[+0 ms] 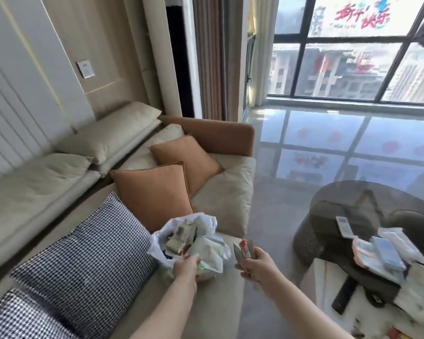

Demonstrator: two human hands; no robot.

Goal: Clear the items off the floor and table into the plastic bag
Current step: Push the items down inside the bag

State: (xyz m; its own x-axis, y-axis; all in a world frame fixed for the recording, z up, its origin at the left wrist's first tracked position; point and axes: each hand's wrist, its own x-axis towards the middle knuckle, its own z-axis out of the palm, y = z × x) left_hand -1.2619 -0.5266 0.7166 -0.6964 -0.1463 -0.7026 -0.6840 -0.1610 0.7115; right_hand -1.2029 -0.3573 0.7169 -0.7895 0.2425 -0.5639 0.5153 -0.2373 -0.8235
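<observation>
Far left of your grip, a black-and-white checked cushion (83, 260) lies on the beige sofa (230, 199). Two orange cushions (154, 192) sit above and behind your left hand, further along the seat.

Your left hand (185, 267) is curled around the near edge of the white plastic bag (206, 253), holding its mouth open. The bag rests on the sofa seat directly ahead of that hand and touching it. Inside the bag, just beyond your fingers, you have a pale, box-like item (179, 238) on top of crumpled wrappers; the blur prevents finer identification.

Just right of the bag, and apart from it, your right hand (255, 264) is closed around a small bundle of flat items (241, 249), showing silver with a red patch at the top. The bundle stands upright above your fist, level with the bag's mouth. What the items are cannot be determined.

Well to the right of your right hand stands a dark glass table (353, 199). On it lie a white remote control (344, 227), a stack of packets and papers (382, 253) nearer the right edge, and a dark remote (344, 297) closest to you. The glossy floor (316, 133) extends beyond both hands toward the window (348, 57).
</observation>
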